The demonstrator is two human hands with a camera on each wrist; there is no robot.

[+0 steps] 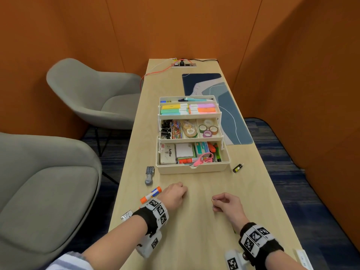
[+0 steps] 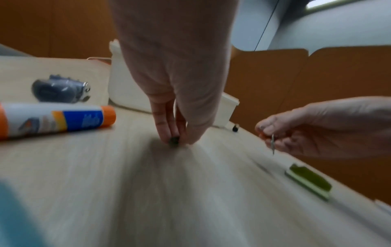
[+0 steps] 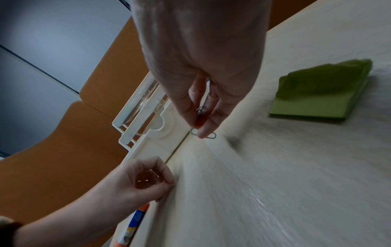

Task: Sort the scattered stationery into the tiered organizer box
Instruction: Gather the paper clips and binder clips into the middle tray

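The cream tiered organizer box (image 1: 194,169) stands open in mid-table, with highlighters on top, clips and tapes in the middle tier, and bulkier items in the base. My left hand (image 1: 184,189) is curled, fingertips down on the table, and pinches a small dark item (image 2: 174,141). My right hand (image 1: 213,202) hovers just above the table and pinches paper clips (image 3: 203,132), one grey and one orange. A glue stick (image 1: 151,194) lies just left of my left hand. A grey stapler-like tool (image 1: 149,175) lies left of the box and a small black bottle (image 1: 238,168) right of it.
A green sticky-note pad (image 3: 321,90) lies near my right wrist. A silvery item (image 1: 126,214) sits at the table's left edge and a white item (image 1: 303,258) at the near right. A blue desk mat (image 1: 229,114) lies behind the box. Two grey chairs (image 1: 93,94) stand to the left.
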